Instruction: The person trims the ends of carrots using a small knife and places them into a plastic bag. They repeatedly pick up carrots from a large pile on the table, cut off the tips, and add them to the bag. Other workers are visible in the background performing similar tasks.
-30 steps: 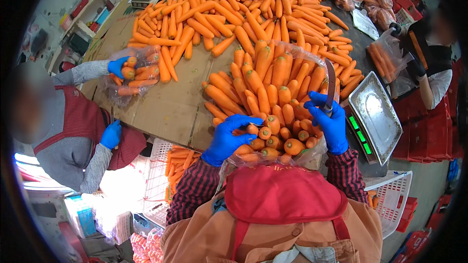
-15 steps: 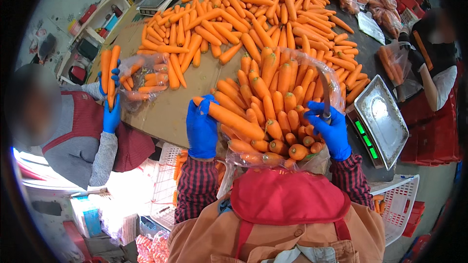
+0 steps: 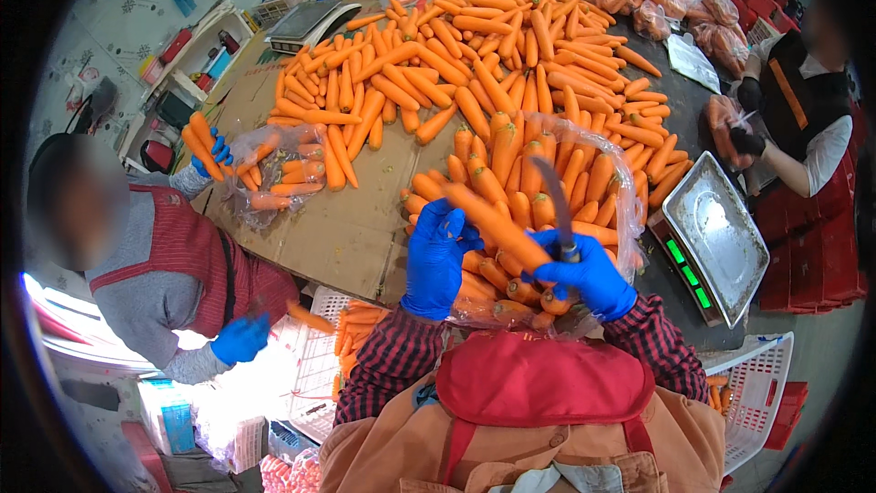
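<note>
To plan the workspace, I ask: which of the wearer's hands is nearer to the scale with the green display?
Right: the right hand, gripping a knife, is left of the scale; the left hand is farther left.

The left glove [image 3: 432,265] and right glove [image 3: 589,281] are plain blue. Red-and-black checked sleeves [image 3: 657,340] lie at nine and two o'clock from a red, round-cornered bib [image 3: 547,379]. Red straps [image 3: 460,449] run at eight and four o'clock over a tan coat [image 3: 511,447]; a button [image 3: 557,440] sits at six.
</note>
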Motion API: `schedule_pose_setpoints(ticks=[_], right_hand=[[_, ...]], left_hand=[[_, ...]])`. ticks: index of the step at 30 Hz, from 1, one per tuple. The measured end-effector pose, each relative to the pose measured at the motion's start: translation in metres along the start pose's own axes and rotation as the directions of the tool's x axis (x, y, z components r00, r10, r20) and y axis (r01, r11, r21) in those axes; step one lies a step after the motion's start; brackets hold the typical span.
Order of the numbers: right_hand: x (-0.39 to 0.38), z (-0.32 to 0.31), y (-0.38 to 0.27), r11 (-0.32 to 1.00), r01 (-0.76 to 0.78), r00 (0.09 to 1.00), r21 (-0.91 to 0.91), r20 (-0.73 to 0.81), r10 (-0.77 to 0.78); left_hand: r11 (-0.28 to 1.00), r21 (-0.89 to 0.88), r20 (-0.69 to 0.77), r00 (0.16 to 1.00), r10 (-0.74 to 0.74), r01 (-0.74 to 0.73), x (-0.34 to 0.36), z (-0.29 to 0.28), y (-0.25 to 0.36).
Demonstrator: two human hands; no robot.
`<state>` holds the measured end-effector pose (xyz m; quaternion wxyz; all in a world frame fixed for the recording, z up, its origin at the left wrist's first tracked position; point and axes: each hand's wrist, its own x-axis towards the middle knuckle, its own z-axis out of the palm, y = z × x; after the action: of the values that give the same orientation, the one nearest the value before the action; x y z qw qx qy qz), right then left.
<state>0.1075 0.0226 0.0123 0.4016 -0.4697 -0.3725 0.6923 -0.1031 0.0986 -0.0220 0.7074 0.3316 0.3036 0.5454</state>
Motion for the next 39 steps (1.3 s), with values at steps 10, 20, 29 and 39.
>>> schedule_pose_setpoints(ticks=[10,20,29,39], right_hand=[[0.031,-0.024,-0.065,0.749,0.469,0.581,-0.468,-0.475,-0.661],[0.019,0.036,-0.011,0.984,0.178,0.98,0.03,-0.1,-0.174],[0.026,0.043,0.0,0.986,0.154,0.988,0.069,-0.018,-0.153],[0.026,0.041,0.005,0.991,0.099,0.995,0.093,-0.002,-0.099]], left_hand=[[0.954,0.243,0.062,0.984,0.164,-0.175,-0.012,0.007,0.002],[0.817,0.454,0.046,0.925,0.377,-0.356,-0.018,0.012,-0.009],[0.884,0.428,-0.047,0.972,0.23,-0.188,-0.023,0.023,-0.016],[0.98,0.051,0.004,0.981,-0.192,0.192,-0.024,0.017,-0.018]])
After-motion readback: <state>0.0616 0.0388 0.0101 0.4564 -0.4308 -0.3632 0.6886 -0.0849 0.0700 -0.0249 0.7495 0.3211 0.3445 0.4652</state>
